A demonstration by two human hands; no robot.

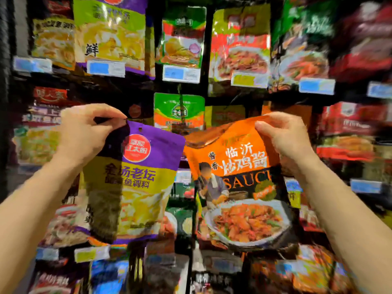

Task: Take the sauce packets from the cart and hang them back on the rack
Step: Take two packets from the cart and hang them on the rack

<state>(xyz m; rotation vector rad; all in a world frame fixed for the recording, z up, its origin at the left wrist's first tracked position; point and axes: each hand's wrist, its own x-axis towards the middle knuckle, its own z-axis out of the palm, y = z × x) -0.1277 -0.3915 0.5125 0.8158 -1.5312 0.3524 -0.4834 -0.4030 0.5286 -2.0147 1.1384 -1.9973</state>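
Note:
My left hand [84,132] pinches the top left corner of a purple and yellow sauce packet [135,183], which hangs down in front of the rack. My right hand [284,136] grips the top right edge of an orange sauce packet [239,187] with a dish of chicken printed on it. The orange packet's top is bent backward. Both packets are held up side by side, almost touching, in front of the hanging rack [210,60]. The cart is out of view.
The rack is full of hanging sauce packets in rows, each row with price tags [181,74] below. A matching purple and yellow packet [110,32] hangs at the upper left. A green packet [179,111] hangs just behind the gap between my hands.

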